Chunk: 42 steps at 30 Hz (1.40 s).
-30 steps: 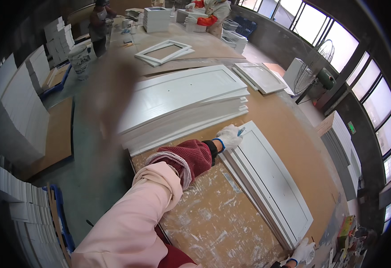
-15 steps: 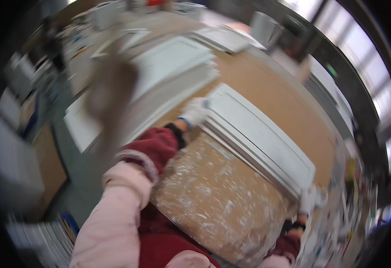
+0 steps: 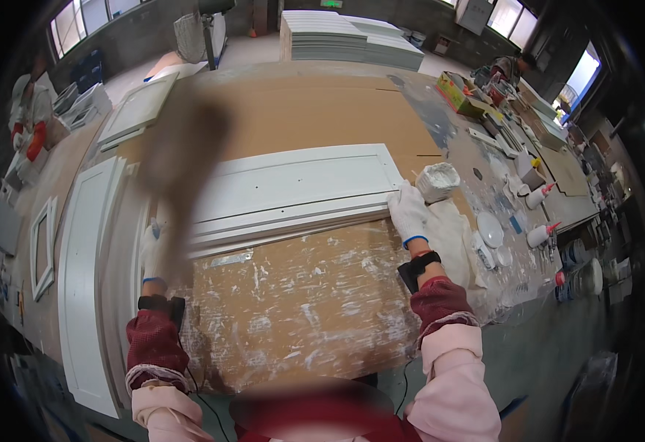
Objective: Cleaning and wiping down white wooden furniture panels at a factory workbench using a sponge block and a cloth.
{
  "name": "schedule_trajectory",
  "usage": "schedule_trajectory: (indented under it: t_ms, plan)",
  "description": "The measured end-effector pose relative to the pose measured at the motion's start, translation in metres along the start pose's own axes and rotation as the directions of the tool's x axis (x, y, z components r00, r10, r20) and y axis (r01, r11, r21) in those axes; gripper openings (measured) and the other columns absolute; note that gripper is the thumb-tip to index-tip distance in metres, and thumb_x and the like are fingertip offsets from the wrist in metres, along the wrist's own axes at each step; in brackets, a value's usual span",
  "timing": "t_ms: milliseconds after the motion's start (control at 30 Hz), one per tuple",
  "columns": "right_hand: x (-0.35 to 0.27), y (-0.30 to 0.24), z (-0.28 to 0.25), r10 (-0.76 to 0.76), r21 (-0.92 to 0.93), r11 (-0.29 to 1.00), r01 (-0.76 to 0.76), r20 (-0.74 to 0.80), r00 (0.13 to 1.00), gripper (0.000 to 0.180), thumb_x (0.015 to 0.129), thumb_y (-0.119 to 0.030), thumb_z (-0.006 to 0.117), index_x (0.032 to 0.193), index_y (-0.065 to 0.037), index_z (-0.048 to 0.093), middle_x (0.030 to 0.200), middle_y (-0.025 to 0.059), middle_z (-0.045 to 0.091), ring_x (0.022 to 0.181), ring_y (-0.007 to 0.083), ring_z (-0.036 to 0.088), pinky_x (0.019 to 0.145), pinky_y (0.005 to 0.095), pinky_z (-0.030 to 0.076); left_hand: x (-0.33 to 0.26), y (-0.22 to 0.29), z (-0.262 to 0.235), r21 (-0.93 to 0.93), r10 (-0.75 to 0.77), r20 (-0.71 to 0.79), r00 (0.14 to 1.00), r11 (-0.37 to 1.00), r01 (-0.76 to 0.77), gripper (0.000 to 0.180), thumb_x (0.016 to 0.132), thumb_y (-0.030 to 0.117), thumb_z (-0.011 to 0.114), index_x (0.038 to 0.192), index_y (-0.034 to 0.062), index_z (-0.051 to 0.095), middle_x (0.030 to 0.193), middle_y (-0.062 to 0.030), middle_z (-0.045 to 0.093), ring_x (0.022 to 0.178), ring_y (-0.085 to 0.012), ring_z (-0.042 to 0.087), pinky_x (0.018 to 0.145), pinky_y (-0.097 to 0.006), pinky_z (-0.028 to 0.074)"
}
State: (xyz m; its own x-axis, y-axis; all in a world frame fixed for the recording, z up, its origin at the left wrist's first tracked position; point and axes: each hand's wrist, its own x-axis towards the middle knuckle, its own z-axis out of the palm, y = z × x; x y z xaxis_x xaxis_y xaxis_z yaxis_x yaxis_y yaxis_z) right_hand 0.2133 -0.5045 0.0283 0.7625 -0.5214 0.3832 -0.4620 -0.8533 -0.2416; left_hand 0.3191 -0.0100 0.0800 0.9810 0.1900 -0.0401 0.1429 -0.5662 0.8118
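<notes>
Head view: a stack of white panels point(image 3: 293, 193) lies flat across the cardboard-covered bench point(image 3: 293, 309), its long side running left to right in front of the person. The right hand point(image 3: 409, 212), in a white glove, rests on the stack's right end, fingers together and curled over the near corner of the panels. The left hand point(image 3: 155, 254), also gloved, sits at the stack's left end; a blurred brown streak crosses it, so I cannot tell how its fingers lie. Both forearms come up from the lower edge in pink sleeves with dark red cuffs, a black band on each wrist.

Just right of the right hand stands a white tub point(image 3: 438, 182) smeared with filler, on a white cloth point(image 3: 455, 236). Further right, small bottles point(image 3: 540, 236) and lids lie scattered. Another white panel point(image 3: 83, 272) lies along the bench's left side, and more panels point(image 3: 348, 35) are stacked at the far end. Other people work at the far left and far right.
</notes>
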Motion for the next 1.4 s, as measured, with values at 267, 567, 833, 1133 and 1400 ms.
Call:
schedule_trajectory:
  t_ms: [267,567,833,1133,1400]
  plan:
    - [-0.003,-0.013,-0.006,0.195,0.101,0.973,-0.208,0.124,0.973,0.041,0.084,-0.035,0.061,0.110,-0.004,0.057,0.105,0.0215,0.065,0.101,0.0393,0.062,0.084,0.0497,0.050,0.031,-0.041,0.001,0.044,0.049,-0.033,0.998,0.998,-0.048,0.039,0.096,0.028,0.054,0.121,-0.0022,0.058,0.089,-0.0045,0.061,0.081,-0.0145,0.054,0.074,-0.030,0.046]
    - [-0.042,0.015,-0.038,0.152,0.569,0.757,-0.322,0.327,0.933,0.024,0.086,-0.025,0.058,0.095,-0.002,0.057,0.087,0.0126,0.062,0.084,0.0282,0.060,0.072,0.0425,0.047,-0.006,-0.070,-0.037,0.102,0.034,-0.208,0.978,0.995,-0.013,0.020,0.094,0.020,0.054,0.105,0.0031,0.060,0.083,-0.0081,0.060,0.079,-0.0164,0.056,0.074,-0.035,0.046]
    - [-0.109,0.032,-0.136,0.067,0.854,0.440,-0.278,0.278,0.958,0.025,0.095,-0.018,0.053,0.100,0.002,0.066,0.097,0.0058,0.064,0.088,0.0121,0.058,0.078,0.0247,0.045,-0.120,-0.048,-0.126,0.219,-0.035,-0.127,0.991,0.974,0.063,0.009,0.093,0.013,0.057,0.096,0.0044,0.057,0.077,-0.0021,0.054,0.069,-0.0116,0.052,0.063,-0.027,0.043]
    - [-0.176,0.049,-0.209,0.155,0.566,0.752,-0.339,0.349,0.924,0.043,0.101,-0.037,0.052,0.106,0.004,0.066,0.094,0.0076,0.068,0.088,0.0100,0.060,0.074,0.0274,0.047,-0.175,-0.027,-0.143,-0.494,-0.015,-0.199,0.980,0.865,-0.087,0.005,0.098,0.013,0.054,0.099,0.0077,0.054,0.075,0.0053,0.044,0.060,-0.0025,0.039,0.052,-0.018,0.031]
    - [-0.175,0.048,-0.119,0.062,0.599,0.787,-0.148,0.163,0.985,0.034,0.092,-0.031,0.058,0.111,-0.003,0.063,0.097,0.0179,0.066,0.094,0.0323,0.063,0.086,0.0393,0.047,-0.122,-0.075,-0.104,-0.550,0.189,0.101,0.977,0.829,-0.104,0.013,0.097,0.009,0.052,0.110,0.0073,0.053,0.074,0.0053,0.047,0.057,-0.0031,0.042,0.050,-0.020,0.034]
